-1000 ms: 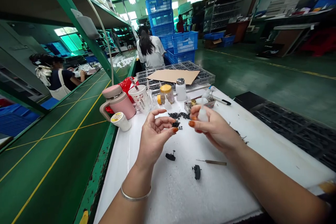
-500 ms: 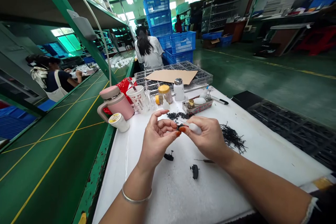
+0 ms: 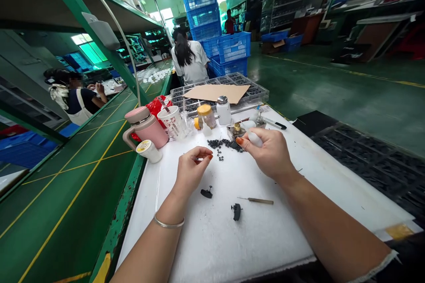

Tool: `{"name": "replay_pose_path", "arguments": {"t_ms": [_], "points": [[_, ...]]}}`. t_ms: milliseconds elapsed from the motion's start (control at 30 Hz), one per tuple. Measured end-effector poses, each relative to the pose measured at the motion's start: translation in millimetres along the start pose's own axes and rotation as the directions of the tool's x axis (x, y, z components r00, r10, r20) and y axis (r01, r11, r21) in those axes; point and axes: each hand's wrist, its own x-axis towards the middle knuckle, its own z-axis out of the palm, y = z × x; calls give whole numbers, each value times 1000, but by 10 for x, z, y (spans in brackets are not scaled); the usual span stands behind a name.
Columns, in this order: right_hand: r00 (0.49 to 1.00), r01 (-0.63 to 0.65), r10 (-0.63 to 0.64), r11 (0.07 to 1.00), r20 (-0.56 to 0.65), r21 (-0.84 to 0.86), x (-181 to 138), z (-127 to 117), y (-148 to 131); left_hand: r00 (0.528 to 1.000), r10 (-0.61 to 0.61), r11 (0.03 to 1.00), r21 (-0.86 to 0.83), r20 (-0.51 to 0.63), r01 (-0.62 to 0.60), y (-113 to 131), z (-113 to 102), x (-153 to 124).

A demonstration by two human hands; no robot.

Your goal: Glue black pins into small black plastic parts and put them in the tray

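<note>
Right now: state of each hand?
Left hand: fingers pinched shut; anything between them is too small to tell.
Right hand: closed on a small white bottle.

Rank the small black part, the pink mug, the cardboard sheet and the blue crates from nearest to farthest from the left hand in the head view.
From the left hand:
1. small black part, just beside it, to its right.
2. pink mug, ahead to the left.
3. cardboard sheet, beyond, on the trays.
4. blue crates, far back.
</note>
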Motion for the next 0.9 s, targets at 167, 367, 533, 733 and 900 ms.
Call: {"name": "replay_pose_path", "arguments": {"t_ms": [167,367,533,733,900], "points": [[998,-40,35,995,60,86,-3,27,-11,990,91,925,359,109,-125,60,43,107],[993,-63,46,985,106,158,-38,114,1,973,86,739,641,213,-206,38,60,333],[991,-90,70,979,115,180,-40,178,46,982,33,734,662,187,-151,-42,170,385],[987,-115,95,981,129,159,-27,200,74,987,11,806,583,157,-102,-61,243,396],[982,-110,77,976,174,190,-18,206,90,980,-41,932,362,196,-33,-9,156,353]]}}
